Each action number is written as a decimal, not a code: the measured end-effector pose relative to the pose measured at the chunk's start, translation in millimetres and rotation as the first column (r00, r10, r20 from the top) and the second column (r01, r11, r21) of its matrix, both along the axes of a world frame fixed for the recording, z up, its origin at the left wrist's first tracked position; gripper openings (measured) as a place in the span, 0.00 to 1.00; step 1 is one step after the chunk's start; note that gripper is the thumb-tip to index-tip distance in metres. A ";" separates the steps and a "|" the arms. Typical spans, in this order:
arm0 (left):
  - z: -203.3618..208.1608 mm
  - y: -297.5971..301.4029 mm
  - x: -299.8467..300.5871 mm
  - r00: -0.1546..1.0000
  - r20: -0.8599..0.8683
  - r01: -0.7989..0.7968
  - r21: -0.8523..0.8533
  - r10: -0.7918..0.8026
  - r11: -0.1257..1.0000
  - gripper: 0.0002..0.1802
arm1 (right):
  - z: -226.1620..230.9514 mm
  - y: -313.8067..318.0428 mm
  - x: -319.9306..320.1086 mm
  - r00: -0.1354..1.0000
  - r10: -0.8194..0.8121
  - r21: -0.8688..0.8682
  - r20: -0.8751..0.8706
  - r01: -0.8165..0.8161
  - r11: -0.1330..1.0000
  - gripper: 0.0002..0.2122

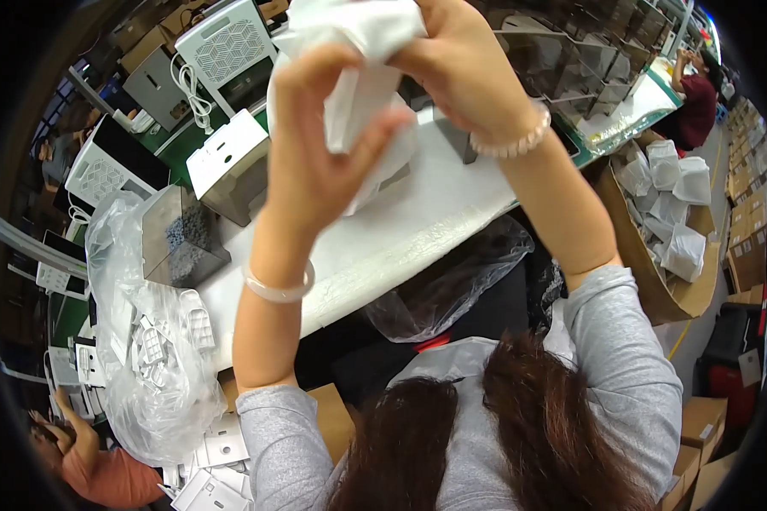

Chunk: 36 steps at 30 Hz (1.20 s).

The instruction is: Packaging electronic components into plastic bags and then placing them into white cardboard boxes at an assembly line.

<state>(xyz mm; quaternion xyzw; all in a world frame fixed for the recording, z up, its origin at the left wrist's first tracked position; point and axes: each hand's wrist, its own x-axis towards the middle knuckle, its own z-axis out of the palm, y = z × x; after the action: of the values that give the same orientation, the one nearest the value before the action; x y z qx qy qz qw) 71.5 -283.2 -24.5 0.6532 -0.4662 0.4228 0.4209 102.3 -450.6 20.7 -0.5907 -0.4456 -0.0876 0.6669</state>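
Head view, looking down over long brown hair and grey sleeves: both hands are raised above a white tabletop (452, 213), gripping one white plastic bag (358, 77) between them. The left hand (315, 145) closes its fingers and thumb around the bag's lower part; the right hand (460, 64) clutches the crumpled top, which is cut off by the upper edge of the picture. What is inside the bag cannot be made out. Each wrist wears one bracelet, two in all: a pale bangle (279, 288) on the left, a beaded band (513, 140) on the right.

The raised arms and bag block much of the tabletop behind them. To the left stands one white and grey box-shaped appliance (230, 166), and nearer, one dark square container of grey granules (181, 238). One large clear plastic sack (149, 341) of small white plastic parts sags at the lower left; the parts are too many and too jumbled to count. Another clear bag (452, 285) hangs off the tabletop's near edge. At the right, one open cardboard box (656, 281) holds several white bagged items. Two other people appear at the rim: one in dark red (699, 98) at the upper right, one in an orange top (102, 473) at the lower left, both partly cut off.
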 end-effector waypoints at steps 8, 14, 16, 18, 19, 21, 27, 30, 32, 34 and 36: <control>-58.9 57.5 -19.8 0.807 -0.260 -0.471 0.258 0.530 0.843 0.34 | -91.6 -30.0 -62.9 0.924 0.267 0.552 -0.272 -0.078 0.830 0.19; -94.3 -29.3 -80.6 0.273 -0.943 0.047 -0.185 -0.191 0.982 0.28 | -184.1 -10.8 -127.8 0.859 -0.512 -0.035 -0.013 0.511 0.859 0.16; -116.4 -42.8 -89.9 0.113 -0.975 0.081 -0.184 -0.192 0.980 0.34 | -195.8 -45.6 -152.7 0.791 -0.588 -0.088 -0.168 0.582 0.809 0.08; -125.6 -51.0 -104.5 0.023 -0.927 0.183 -0.364 -0.374 0.913 0.35 | -211.1 -101.5 -177.0 0.741 -0.470 -0.132 -0.480 0.469 0.873 0.06; -125.5 -57.1 -105.5 -0.028 -0.922 0.198 -0.383 -0.385 0.902 0.31 | -227.2 -142.1 -195.4 0.676 -0.499 -0.199 -0.543 0.474 0.858 0.05; -121.2 -26.1 -88.8 0.000 -0.945 0.153 -0.324 -0.328 0.933 0.22 | -270.0 -183.8 -205.8 0.451 -0.275 0.024 -0.849 0.552 0.834 0.07; -119.1 37.7 -101.7 0.055 -0.979 -0.048 -0.197 -0.194 0.979 0.10 | -503.6 -259.8 -294.2 -0.173 -0.232 -0.282 -0.957 0.737 0.614 0.15; -115.7 57.0 -116.2 0.093 -0.987 -0.214 -0.148 -0.131 0.965 0.08 | -552.5 -227.2 -230.7 -0.539 -0.025 -0.529 -0.842 0.816 0.234 0.19; -111.3 64.1 -125.2 0.145 -0.986 -0.246 -0.111 -0.077 0.963 0.08 | -568.0 -220.8 -197.4 -0.601 -0.309 -0.671 -0.737 0.597 0.440 0.21; -114.9 58.6 -129.5 0.235 -0.972 -0.197 -0.044 0.004 0.979 0.09 | -603.5 -226.0 -160.6 -0.406 -0.800 -0.886 -0.441 0.058 0.459 0.24; -112.0 51.2 -131.7 0.319 -0.940 -0.180 0.066 0.121 0.981 0.10 | -621.1 -213.9 -99.9 0.152 -0.979 -0.933 -0.134 -0.352 0.073 0.28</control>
<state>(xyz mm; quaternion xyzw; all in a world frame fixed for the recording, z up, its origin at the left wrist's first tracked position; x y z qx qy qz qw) -60.2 -232.0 -136.6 0.8063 -0.0644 0.0176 0.5877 2.3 -664.4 -600.5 -0.8724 0.3072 0.3326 0.1844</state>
